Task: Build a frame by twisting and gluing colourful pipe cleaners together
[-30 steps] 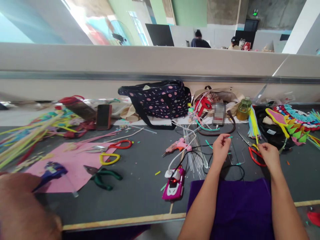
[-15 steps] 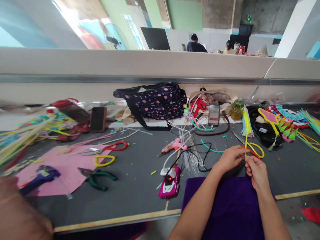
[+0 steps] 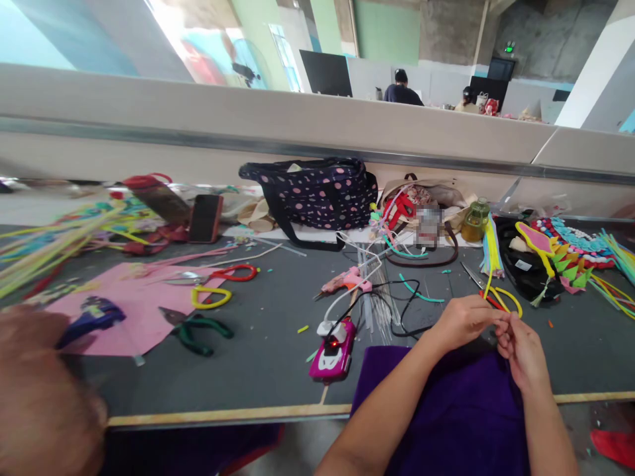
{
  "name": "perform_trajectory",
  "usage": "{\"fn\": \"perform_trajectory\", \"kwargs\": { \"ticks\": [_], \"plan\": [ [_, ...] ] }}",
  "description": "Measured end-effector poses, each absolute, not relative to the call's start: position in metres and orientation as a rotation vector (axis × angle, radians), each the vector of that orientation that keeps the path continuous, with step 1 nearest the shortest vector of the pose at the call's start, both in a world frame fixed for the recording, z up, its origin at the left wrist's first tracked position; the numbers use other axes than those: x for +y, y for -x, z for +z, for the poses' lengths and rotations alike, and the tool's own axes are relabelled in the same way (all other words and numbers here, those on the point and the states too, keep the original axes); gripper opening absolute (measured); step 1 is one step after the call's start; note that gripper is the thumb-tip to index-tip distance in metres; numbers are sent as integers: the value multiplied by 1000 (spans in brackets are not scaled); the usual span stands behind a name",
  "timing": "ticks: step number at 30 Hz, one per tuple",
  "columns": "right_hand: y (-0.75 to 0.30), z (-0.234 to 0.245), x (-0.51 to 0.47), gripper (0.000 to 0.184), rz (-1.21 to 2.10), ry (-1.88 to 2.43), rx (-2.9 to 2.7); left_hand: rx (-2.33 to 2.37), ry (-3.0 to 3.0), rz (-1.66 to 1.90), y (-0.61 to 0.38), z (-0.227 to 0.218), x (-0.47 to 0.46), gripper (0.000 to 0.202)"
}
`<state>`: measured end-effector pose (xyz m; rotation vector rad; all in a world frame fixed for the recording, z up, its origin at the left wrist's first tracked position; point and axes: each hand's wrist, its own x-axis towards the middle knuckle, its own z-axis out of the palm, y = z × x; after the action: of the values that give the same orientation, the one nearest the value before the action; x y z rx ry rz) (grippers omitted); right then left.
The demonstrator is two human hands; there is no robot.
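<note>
My left hand (image 3: 466, 322) and my right hand (image 3: 523, 344) meet at the fingertips above the purple cloth (image 3: 446, 410) over my lap. Both are closed in a pinch on a thin yellow pipe cleaner (image 3: 489, 285). Its upper length rises behind my left fingers, while the part between the fingertips is mostly hidden. Just beyond my hands lie scissors (image 3: 516, 302) with yellow and red handles. A bunch of pastel pipe cleaners (image 3: 490, 248) sits farther back, beside a black bag (image 3: 518, 268).
At left, another person's blurred hand (image 3: 40, 390) is near a blue glue gun (image 3: 96, 316) on pink paper (image 3: 149, 291). Green-handled pliers (image 3: 196, 330), a pink glue gun (image 3: 347, 283) and a magenta power strip (image 3: 331, 360) with cables lie between. A dotted bag (image 3: 322, 198) stands behind.
The view has shifted slightly. My fingertips have come together and moved a little right, and the yellow pipe cleaner between them now leans and is more covered.
</note>
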<state>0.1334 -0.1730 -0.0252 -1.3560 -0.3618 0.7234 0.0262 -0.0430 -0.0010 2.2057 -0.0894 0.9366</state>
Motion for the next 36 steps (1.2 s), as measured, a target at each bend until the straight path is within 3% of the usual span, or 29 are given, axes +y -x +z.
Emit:
{"fn": "perform_trajectory", "kwargs": {
  "ticks": [3, 6, 10, 14, 19, 25, 30, 36],
  "plan": [
    [-150, -32, -158, 48, 430, 1661, -494, 89, -2121, 963, -27, -7, -28, 23],
    [-169, -35, -143, 38, 178, 2068, -727, 483, -1945, 1127, -23, -17, 0, 20],
    [-184, -34, -121, 33, 148, 2288, -894, 922, -1776, 1110, -15, -29, 32, 22],
    [-186, -41, -100, 39, 156, 2391, -866, 954, -1887, 1017, -15, -36, 36, 26],
    [-190, -53, -90, 42, 204, 2265, -746, 952, -1971, 941, -19, -38, 31, 25],
    [-186, -48, -95, 50, 491, 1886, -496, 1009, -1968, 880, -16, -37, 34, 26],
    [-170, -35, -131, 46, 964, 1448, -415, 1027, -1982, 835, -17, -37, 34, 27],
    [-148, -19, -180, 32, 1184, 1318, -458, 1006, -2013, 829, -17, -37, 32, 26]
  ]
}}
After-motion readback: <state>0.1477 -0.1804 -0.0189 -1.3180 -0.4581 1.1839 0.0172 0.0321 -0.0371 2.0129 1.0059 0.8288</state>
